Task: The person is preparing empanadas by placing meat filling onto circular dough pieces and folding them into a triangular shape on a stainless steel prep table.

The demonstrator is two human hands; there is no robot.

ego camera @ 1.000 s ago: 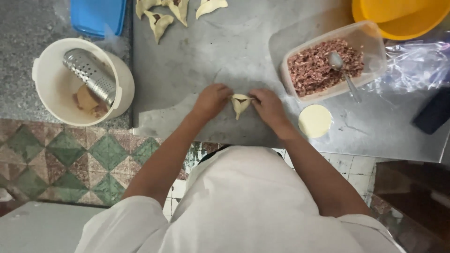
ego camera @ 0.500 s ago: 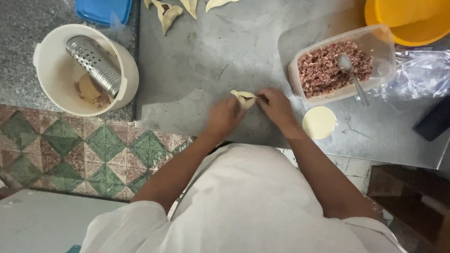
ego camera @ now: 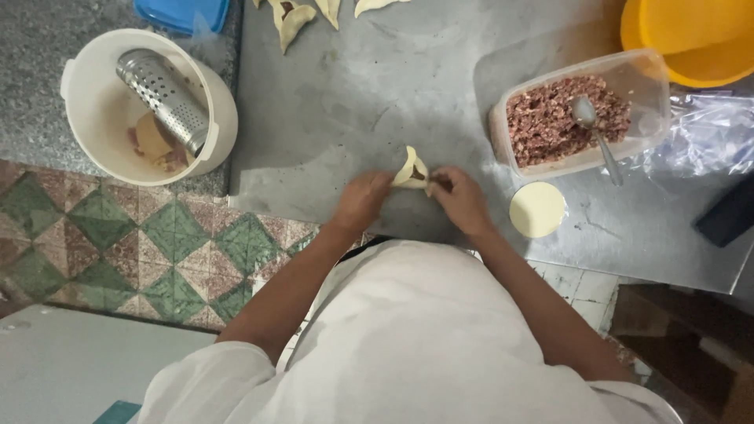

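A small pale dough pastry [ego camera: 410, 169] folded over a dark meat filling stands between both hands on the grey metal worktop [ego camera: 377, 86]. My left hand [ego camera: 361, 200] pinches its left edge and my right hand [ego camera: 459, 198] pinches its right edge. To the right stands a clear plastic tub [ego camera: 652, 118] of minced meat filling with a metal spoon [ego camera: 594, 133] lying in it. A round flat dough disc [ego camera: 537, 209] lies just right of my right hand.
Several folded pastries [ego camera: 302, 14] lie at the worktop's far edge. A white bucket [ego camera: 224, 110] holding a perforated steel canister sits at left, beside a blue lid [ego camera: 182, 12]. A yellow basin [ego camera: 691, 39] and crumpled clear plastic [ego camera: 711, 137] lie at right. Tiled floor shows below left.
The pastry has been lifted and folded up into a more upright cone between my fingers. The view has shifted slightly, so the objects sit a little differently in frame.
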